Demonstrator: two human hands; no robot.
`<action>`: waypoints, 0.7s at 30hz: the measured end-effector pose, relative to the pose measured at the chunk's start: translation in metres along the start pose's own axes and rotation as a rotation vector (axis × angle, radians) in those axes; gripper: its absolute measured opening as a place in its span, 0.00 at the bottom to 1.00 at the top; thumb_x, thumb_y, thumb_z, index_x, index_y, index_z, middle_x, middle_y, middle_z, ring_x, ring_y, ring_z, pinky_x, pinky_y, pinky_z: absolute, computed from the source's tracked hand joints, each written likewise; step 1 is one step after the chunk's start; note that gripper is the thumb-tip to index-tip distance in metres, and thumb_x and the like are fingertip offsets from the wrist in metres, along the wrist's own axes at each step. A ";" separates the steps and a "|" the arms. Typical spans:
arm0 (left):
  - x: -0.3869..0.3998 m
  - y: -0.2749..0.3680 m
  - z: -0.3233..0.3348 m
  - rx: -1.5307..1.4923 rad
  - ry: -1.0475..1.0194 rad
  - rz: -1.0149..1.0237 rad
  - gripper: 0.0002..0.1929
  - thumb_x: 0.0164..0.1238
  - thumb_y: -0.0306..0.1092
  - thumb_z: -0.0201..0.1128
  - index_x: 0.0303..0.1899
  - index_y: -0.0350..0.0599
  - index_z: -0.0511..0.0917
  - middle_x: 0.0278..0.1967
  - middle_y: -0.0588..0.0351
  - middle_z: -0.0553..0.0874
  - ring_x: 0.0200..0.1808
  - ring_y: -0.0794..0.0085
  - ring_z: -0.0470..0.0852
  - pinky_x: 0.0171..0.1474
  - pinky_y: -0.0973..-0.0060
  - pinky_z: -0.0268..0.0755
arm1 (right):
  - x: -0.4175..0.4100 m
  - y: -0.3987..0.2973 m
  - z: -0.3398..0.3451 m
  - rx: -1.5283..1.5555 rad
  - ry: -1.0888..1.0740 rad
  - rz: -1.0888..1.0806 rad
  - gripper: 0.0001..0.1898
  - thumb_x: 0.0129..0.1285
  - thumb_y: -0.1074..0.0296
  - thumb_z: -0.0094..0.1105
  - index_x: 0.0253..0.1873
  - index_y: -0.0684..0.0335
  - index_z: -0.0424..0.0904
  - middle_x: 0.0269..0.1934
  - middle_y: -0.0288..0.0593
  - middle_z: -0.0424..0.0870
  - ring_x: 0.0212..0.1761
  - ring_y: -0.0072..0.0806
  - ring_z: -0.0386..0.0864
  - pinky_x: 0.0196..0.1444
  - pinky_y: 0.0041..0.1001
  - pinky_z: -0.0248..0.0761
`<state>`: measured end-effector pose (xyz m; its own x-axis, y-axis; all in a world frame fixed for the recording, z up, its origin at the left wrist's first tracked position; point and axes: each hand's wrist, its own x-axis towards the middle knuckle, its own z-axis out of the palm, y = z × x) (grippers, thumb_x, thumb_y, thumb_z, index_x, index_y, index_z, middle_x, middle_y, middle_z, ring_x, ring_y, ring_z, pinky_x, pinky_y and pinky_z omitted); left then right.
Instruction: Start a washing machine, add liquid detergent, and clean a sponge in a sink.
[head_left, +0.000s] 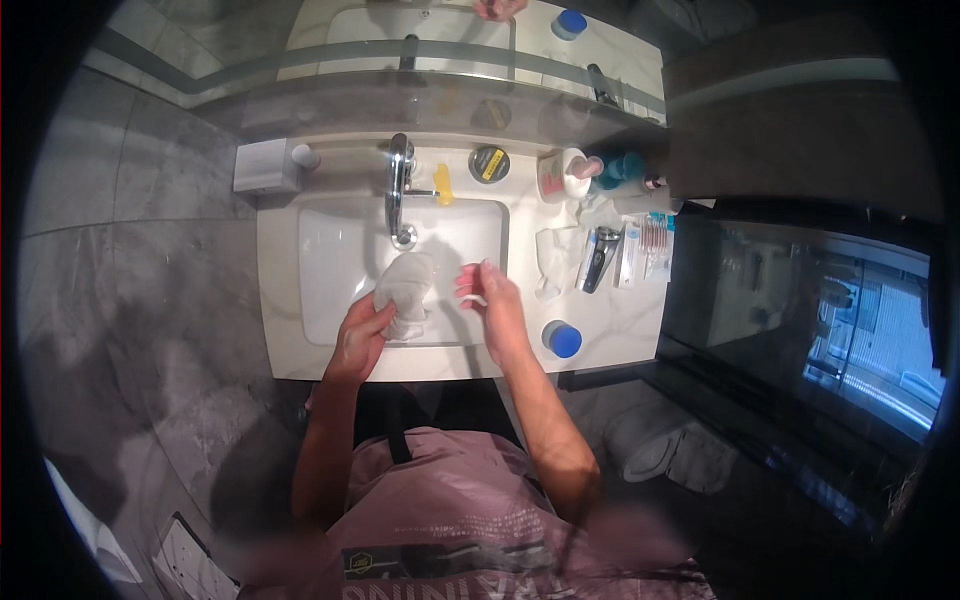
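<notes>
My left hand (362, 337) pinches a bunched white cloth (406, 292) over the front part of the sink basin (330, 225). To its right, apart from the cloth, my right hand (495, 304) hovers near the basin's right edge with its fingers loosely bent and spread. A small white bit shows at its fingers; whether that is foam or something else I cannot tell. Beyond the cloth stands a chrome faucet (397, 180), its spout over the basin. A yellow piece (444, 184) lies by the faucet's lever, on the rear rim.
A round dark tin (490, 164) and a pump bottle (559, 176) stand behind the basin. Crumpled white tissue (557, 259), an electric shaver (599, 260) and small packs (655, 238) lie right. A blue-lidded jar (562, 340) is near the front; a white box (266, 166) stands back left.
</notes>
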<state>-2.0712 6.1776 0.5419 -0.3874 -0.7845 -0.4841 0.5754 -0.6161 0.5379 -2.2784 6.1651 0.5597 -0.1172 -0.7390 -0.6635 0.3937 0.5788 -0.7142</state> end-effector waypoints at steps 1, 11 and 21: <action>-0.002 0.000 0.000 0.043 -0.005 -0.009 0.21 0.77 0.30 0.50 0.65 0.29 0.67 0.58 0.49 0.79 0.61 0.67 0.77 0.66 0.69 0.65 | -0.009 -0.008 0.011 0.065 -0.102 0.048 0.13 0.76 0.60 0.51 0.48 0.65 0.78 0.34 0.37 0.82 0.35 0.20 0.77 0.40 0.21 0.69; 0.008 -0.013 -0.003 0.627 0.026 0.045 0.15 0.75 0.33 0.58 0.56 0.34 0.76 0.44 0.60 0.85 0.43 0.82 0.80 0.49 0.80 0.72 | -0.008 0.004 0.035 -0.039 -0.168 -0.083 0.05 0.69 0.73 0.60 0.45 0.66 0.80 0.34 0.32 0.81 0.38 0.14 0.74 0.42 0.18 0.68; 0.013 -0.005 0.005 0.845 -0.036 -0.100 0.15 0.68 0.38 0.66 0.47 0.36 0.81 0.34 0.61 0.84 0.36 0.83 0.77 0.42 0.78 0.70 | -0.001 0.006 0.027 0.029 -0.079 -0.147 0.05 0.68 0.78 0.57 0.47 0.64 0.77 0.34 0.33 0.82 0.34 0.13 0.78 0.36 0.17 0.71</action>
<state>-2.0833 6.1702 0.5363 -0.4384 -0.7168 -0.5422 -0.1878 -0.5169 0.8352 -2.2514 6.1600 0.5619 -0.1040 -0.8401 -0.5324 0.4040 0.4535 -0.7945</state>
